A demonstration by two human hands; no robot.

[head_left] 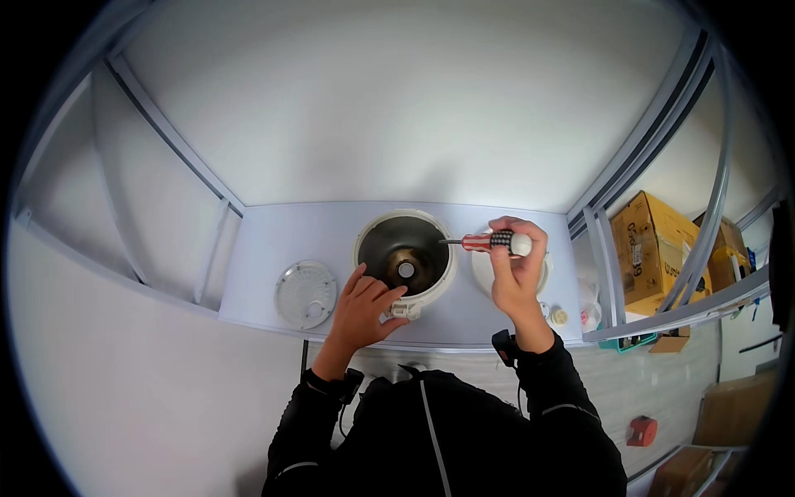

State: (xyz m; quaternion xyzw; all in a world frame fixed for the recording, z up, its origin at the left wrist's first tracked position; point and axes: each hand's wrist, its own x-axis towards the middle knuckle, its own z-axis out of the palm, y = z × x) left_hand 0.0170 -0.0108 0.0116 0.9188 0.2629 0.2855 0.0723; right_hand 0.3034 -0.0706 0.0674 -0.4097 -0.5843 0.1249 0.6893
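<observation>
A round rice cooker body [453, 263] without its lid stands in the middle of the table, its pale rim facing up. Inside are grey walls and a brown-stained bottom with a light round centre piece [406, 270]. My left hand [361, 311] grips the near left rim, fingers over the edge and thumb outside, beside the front latch [406, 311]. In my right hand [518, 280] is a screwdriver [477, 242] with a red and checkered handle and a white end. Its shaft points left, and its tip appears over the cooker's right rim.
Left of the cooker lies a round white perforated cover [305, 291]. A white round piece [484, 270] is partly hidden under my right hand. Small round parts [559, 316] lie at the table's right end. Frame posts [598, 265] and cardboard boxes [654, 253] stand beyond.
</observation>
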